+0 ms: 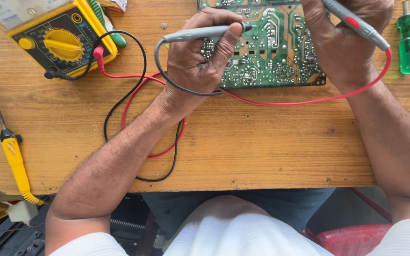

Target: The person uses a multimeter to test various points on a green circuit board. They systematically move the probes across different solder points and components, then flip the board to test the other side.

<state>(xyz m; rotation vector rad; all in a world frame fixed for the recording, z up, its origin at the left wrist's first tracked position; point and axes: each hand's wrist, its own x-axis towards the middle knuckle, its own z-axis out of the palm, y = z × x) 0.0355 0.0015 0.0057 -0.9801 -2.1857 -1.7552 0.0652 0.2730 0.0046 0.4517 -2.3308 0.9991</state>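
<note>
Grey probe (200, 33) lengthwise left-right, tip rightward

We cannot see the top of the green circuit board (262, 52), which the upper edge cuts off. There the right hand (342, 42) hides the tip of its red-marked probe (357, 23). Left of the board, the yellow multimeter (53, 38) loses its display at the edge. The board's solder points are too small to tell apart.

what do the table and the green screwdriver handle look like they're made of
Table: probably wood or wood-look laminate, matte, with visible grain and small dents. Green screwdriver handle: likely clear hard plastic, since it looks translucent and glossy.
</note>
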